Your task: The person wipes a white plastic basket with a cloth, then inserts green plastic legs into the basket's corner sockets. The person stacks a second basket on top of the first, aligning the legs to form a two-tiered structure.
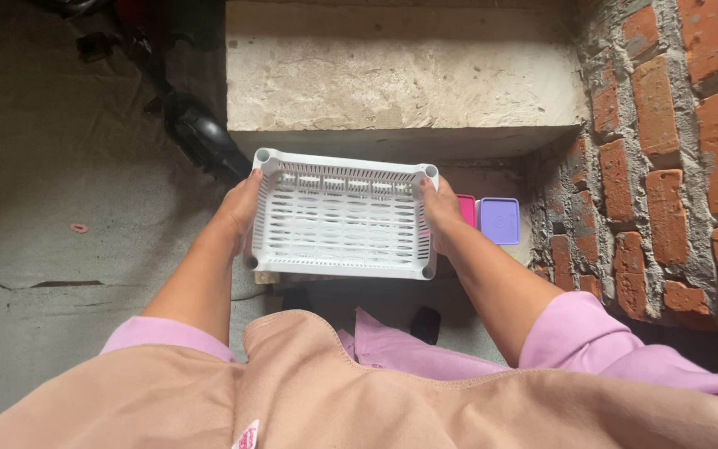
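I hold a white slotted plastic basket [342,218] level in front of me, over the floor at the foot of a concrete step. My left hand [238,208] grips its left side wall. My right hand [440,212] grips its right side wall, thumb over the rim. The basket looks empty. Both arms wear pink sleeves above a tan garment.
A concrete step [400,75] rises just beyond the basket. A rough brick wall [666,158] stands at the right. A purple lidded box [500,219] and a pink one [466,208] sit by the wall. A dark scooter part [197,129] stands on the concrete floor [51,208] at upper left.
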